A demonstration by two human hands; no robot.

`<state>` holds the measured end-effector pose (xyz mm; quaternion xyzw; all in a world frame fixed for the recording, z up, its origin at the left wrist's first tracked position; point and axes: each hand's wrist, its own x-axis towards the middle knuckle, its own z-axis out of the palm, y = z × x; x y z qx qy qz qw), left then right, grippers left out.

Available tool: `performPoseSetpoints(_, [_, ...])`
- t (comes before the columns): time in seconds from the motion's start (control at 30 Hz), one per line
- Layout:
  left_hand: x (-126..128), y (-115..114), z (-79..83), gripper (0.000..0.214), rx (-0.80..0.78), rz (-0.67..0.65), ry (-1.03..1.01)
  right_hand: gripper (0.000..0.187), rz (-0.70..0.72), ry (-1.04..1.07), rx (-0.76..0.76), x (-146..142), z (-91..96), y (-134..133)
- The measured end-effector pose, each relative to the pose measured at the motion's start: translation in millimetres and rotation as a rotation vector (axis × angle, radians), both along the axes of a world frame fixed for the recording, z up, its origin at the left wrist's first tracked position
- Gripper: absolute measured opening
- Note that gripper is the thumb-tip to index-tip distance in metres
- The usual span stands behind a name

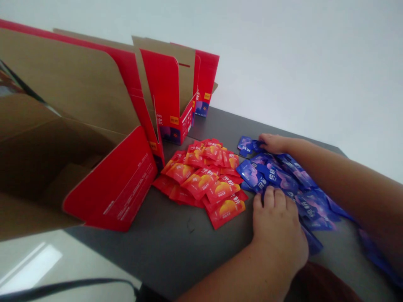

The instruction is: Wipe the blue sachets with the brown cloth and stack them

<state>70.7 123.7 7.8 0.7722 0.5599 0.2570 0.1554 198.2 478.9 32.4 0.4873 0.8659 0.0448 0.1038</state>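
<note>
A pile of blue sachets (277, 174) between left hand (278, 230) and right hand (273, 144)

The blue sachets lie heaped and overlapping on the grey tabletop (176, 247), just past three o'clock from the middle of the view. Taking that heap as the clock's centre, the left hand is at six o'clock, its fingers bent over the near edge and touching the packets; whether they grasp one or merely rest there, I cannot tell. The right hand is near twelve o'clock, its fingers bent at the far edge over a few blue packets set slightly off the main heap; their grip cannot be told either. More of the blue sachets trail toward four o'clock, partly behind the right forearm.

At nine o'clock, just beside the heap, red sachets (203, 182) with orange-yellow pictures lie in a loose pile. Beyond them stands a large open carton (110, 184), brown inside, with a red flap folded outward. Toward ten o'clock two red cartons (163, 79) stand with brown insides showing. Farther out, a glossy pale floor (31, 264) shows at eight o'clock, and a white wall (299, 63) spreads across twelve.
</note>
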Motion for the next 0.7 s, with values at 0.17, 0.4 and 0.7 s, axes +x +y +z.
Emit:
performPoseSetpoints(0.17, [-0.4, -0.5, -0.2, 0.056, -0.003, -0.001, -0.012, 0.033, 0.017, 0.015, 0.168, -1.7, 21.8, -46.2])
performPoseSetpoints(0.4, [0.2, -1.3, 2.1, 0.055, -0.014, 0.003, -0.015, 0.034, 0.235, 0.085, 0.097, 2.3, 26.0, -140.1])
performPoseSetpoints(0.7, [0.1, -4.0, 1.1, 0.056, 0.013, 0.009, -0.005, 0.055, 0.222, 0.286, 0.087, -24.3, 44.4, -137.1])
